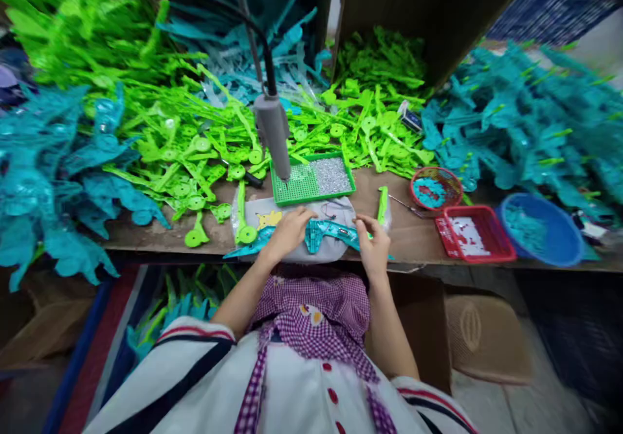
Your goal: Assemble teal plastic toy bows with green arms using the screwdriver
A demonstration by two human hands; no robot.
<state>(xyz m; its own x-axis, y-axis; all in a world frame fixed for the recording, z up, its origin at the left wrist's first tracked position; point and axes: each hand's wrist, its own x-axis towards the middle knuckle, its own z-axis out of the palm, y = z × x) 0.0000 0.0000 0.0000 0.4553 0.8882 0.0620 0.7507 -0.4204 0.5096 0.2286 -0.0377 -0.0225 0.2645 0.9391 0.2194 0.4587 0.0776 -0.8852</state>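
Note:
A teal plastic bow-shaped part (pixel 314 236) lies across a grey cloth pad (pixel 341 208) at the table's front edge. My left hand (pixel 287 234) is closed over the part's left arm, fingertips beside its centre block. Thumb and fingers of my right hand (pixel 374 247) are pinched at the part's right arm; whatever they hold is too small to make out. A light green lever-like part (pixel 243 217) lies left of the pad, and another green part (pixel 382 205) lies to its right. Above the pad hangs a grey electric screwdriver (pixel 273 132), its tip over a green tray (pixel 296 184) with small silvery screws.
Piles of light green parts (pixel 180 135) cover the table's back. Teal parts are heaped at left (pixel 53 168) and right (pixel 530 116). At right stand a round red basket (pixel 455 187), a red tray (pixel 509 252) and a blue basin (pixel 574 242). A screwdriver (pixel 406 205) lies near them.

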